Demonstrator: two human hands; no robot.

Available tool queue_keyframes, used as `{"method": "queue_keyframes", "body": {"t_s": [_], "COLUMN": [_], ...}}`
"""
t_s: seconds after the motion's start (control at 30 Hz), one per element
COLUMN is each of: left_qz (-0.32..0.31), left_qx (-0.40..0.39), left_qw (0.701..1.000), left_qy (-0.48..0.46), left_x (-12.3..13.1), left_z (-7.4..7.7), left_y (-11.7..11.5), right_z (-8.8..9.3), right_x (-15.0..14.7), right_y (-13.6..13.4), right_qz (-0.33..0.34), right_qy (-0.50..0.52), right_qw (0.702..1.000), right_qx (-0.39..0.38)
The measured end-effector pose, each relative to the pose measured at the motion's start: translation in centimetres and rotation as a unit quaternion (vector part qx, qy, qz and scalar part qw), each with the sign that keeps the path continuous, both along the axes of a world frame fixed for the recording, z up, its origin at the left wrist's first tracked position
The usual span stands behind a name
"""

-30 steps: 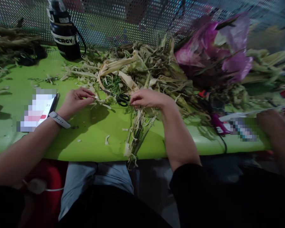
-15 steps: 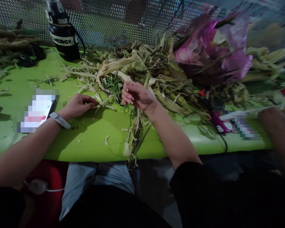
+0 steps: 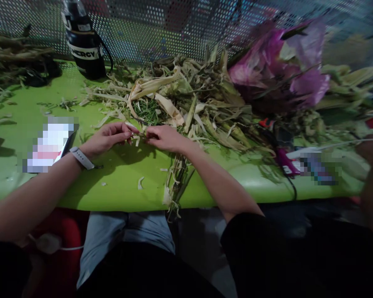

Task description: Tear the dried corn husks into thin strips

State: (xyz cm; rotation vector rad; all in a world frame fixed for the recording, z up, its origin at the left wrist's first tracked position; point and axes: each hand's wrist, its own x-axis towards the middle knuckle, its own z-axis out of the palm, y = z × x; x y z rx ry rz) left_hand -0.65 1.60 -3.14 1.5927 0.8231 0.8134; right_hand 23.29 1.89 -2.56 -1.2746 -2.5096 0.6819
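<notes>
a bright green table (image 3: 112, 192) stretches before a seated person, whose hands i take as the centre of the clock. a broad heap of dried husks (image 3: 216, 95) lies on it at one o'clock. a pink plastic bag (image 3: 255, 70) sits at two o'clock, against the heap. a black bottle (image 3: 90, 68) stands upright at eleven, and a lit phone (image 3: 48, 142) lies at nine, near the left wrist. a bundle of husk strips (image 3: 175, 178) lies between four and five, its ends hanging over the near edge. the left hand (image 3: 108, 138) is closed to a pinch, holding a thin pale strip (image 3: 137, 142). the right hand (image 3: 164, 138) is curled in beside it; i cannot tell whether it grips. thin green strands (image 3: 147, 109) lie at twelve. the strip, smallest of all, is between the two hands.
</notes>
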Motion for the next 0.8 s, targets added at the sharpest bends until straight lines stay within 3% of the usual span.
{"method": "queue_keyframes", "body": {"t_s": [0.17, 0.3, 0.47, 0.8], "left_qz": [-0.032, -0.042, -0.057, -0.036], "left_qx": [-0.109, -0.151, -0.114, -0.064], "left_qw": [0.993, 0.987, 0.992, 0.997], "left_qy": [-0.035, -0.019, 0.003, -0.006], "left_x": [0.44, 0.47, 0.64, 0.61], "left_z": [-0.18, -0.21, -0.43, -0.32], "left_y": [-0.32, -0.12, -0.33, -0.5], "right_z": [-0.56, -0.06, 0.1, -0.08], "right_x": [0.51, 0.99, 0.71, 0.26], "right_y": [0.62, 0.65, 0.36, 0.09], "right_qz": [0.081, 0.096, 0.102, 0.097], "right_qy": [0.074, 0.09, 0.151, 0.211], "right_qw": [0.991, 0.988, 0.975, 0.962], "right_qx": [-0.075, -0.074, -0.13, -0.146]}}
